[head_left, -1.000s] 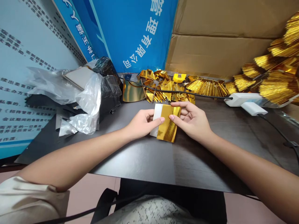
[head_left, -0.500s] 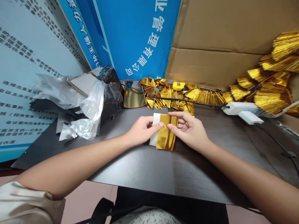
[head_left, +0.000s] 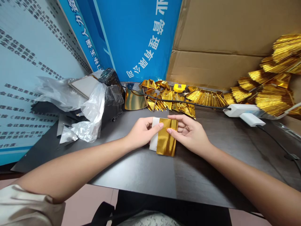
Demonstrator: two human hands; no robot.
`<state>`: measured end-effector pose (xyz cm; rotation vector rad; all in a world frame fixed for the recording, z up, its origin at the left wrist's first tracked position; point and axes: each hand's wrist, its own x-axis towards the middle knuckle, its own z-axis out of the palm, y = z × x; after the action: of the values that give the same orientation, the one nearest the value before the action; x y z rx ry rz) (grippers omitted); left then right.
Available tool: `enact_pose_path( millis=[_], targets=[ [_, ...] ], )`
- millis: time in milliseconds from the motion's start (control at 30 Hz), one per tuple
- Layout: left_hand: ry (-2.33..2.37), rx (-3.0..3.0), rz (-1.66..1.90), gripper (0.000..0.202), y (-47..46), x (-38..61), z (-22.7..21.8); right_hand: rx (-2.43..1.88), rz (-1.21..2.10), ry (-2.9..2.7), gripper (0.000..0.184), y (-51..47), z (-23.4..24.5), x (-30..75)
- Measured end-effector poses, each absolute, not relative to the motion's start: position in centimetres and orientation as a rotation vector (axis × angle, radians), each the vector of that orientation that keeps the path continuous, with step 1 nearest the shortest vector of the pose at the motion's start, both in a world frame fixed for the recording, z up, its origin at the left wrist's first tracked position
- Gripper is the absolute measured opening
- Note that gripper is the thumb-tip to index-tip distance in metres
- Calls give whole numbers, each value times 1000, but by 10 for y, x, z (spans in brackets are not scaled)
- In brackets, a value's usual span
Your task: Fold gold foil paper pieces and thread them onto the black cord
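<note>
A sheet of gold foil paper (head_left: 166, 142), folded over, shows a white strip along its left side and shiny gold on the rest. My left hand (head_left: 143, 131) pinches its left part, the thumb lying across the white strip onto the gold edge. On the right side, my right hand (head_left: 190, 131) grips the paper with the thumb on the gold face and the index finger along the top corner. The other fingers of both hands are partly hidden behind it. The paper is held just above the dark table (head_left: 136, 169).
Folded gold paper pieces (head_left: 164, 97) lie at the back, beside a yellow tape measure (head_left: 179, 88) and a black cable. Gold pleated fans (head_left: 270, 84) are heaped at right behind a white power strip (head_left: 244, 111). Crumpled plastic bags (head_left: 91, 110) sit at left. Cardboard (head_left: 223, 40) stands behind.
The gold paper sits slightly lower in the picture and a little further left. Both hands keep their hold, and the right fingers have shifted slightly along its right edge.
</note>
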<state>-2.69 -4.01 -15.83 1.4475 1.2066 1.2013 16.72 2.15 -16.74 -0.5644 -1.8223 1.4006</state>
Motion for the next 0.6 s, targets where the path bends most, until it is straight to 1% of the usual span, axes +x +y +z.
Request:
enact_pose_path(
  millis=[67, 100, 267, 400, 600],
  targets=[
    [1195, 1444, 1218, 57, -40, -27, -159, -616, 1444, -1764, 57, 22, -165, 167],
    [1186, 1443, 1227, 57, -40, -27, -159, -649, 1463, -1736, 59, 22, -163, 167],
    [1177, 1466, 1213, 59, -40, -28, -158, -765, 1572, -1654, 53, 22, -156, 167],
    [1164, 1477, 1208, 58, -40, -28, -158, -789, 1525, -1627, 53, 20, -155, 167],
    [1120, 1467, 1194, 46, -40, -27, -156, -824, 1437, -1657, 54, 21, -155, 168]
  ],
)
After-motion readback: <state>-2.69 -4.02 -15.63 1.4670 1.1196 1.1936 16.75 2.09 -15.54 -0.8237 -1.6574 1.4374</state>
